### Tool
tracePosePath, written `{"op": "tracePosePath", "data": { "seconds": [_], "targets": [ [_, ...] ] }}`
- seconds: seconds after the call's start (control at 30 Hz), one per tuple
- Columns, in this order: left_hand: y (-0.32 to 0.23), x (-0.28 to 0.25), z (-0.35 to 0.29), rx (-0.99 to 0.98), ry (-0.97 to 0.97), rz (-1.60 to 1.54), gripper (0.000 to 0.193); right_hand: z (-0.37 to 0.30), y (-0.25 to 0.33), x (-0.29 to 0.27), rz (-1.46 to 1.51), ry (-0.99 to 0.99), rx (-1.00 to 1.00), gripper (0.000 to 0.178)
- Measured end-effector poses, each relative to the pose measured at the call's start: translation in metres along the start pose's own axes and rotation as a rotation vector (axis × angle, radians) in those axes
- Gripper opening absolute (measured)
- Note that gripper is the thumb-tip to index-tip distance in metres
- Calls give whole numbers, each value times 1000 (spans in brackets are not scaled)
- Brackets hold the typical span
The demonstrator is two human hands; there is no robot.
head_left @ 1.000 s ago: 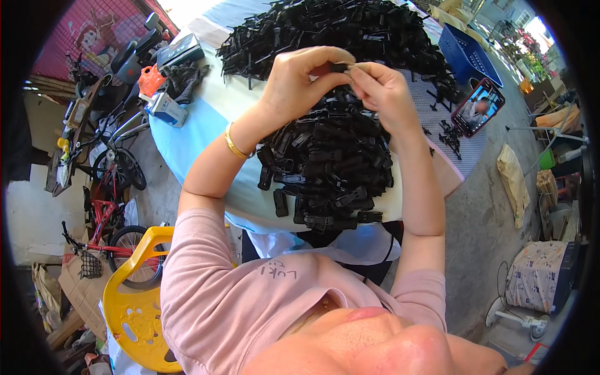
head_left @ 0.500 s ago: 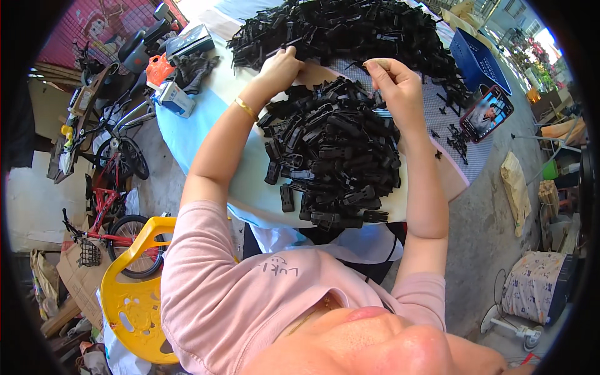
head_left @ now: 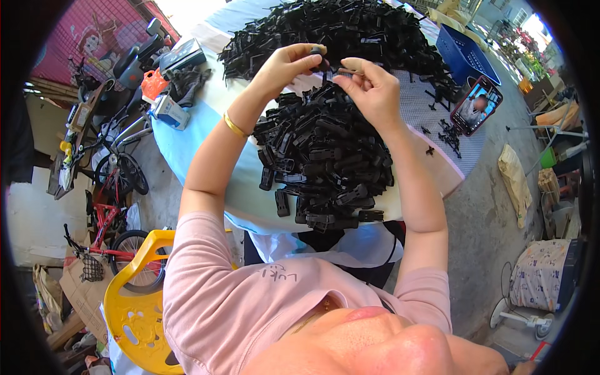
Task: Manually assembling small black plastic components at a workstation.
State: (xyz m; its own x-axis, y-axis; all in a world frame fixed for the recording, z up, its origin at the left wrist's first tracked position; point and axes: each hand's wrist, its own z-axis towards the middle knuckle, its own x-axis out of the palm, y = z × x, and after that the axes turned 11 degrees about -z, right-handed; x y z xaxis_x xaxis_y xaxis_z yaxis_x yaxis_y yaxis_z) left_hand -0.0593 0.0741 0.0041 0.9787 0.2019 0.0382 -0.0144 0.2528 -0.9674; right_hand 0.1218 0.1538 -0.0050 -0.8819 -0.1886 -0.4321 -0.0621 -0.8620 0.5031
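Left hand (head_left: pixel 289 67) pinches small black piece (head_left: pixel 319 60), outline blurred. Right hand (head_left: pixel 374 90): fingers narrow, cannot tell contents. Nearer pile (head_left: pixel 325 150): oblong, slightly glossy black parts.

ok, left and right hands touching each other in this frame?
Apart. The head view shows a gap between the fingertips of the left hand and right hand, with black parts visible behind.

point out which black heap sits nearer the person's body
The narrower heap, between the forearms; the wider heap lies farther away on the table.
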Motion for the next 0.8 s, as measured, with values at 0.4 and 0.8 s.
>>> {"op": "tracePosePath", "data": {
  "seconds": [0.4,0.8],
  "targets": [
    [-3,36,-8,305,-81,84,31,-2,4,-2,122,16,-17,12],
    [-13,33,-13,80,106,-1,53,7,-5,-8,570,274,546,11]
  ]
}}
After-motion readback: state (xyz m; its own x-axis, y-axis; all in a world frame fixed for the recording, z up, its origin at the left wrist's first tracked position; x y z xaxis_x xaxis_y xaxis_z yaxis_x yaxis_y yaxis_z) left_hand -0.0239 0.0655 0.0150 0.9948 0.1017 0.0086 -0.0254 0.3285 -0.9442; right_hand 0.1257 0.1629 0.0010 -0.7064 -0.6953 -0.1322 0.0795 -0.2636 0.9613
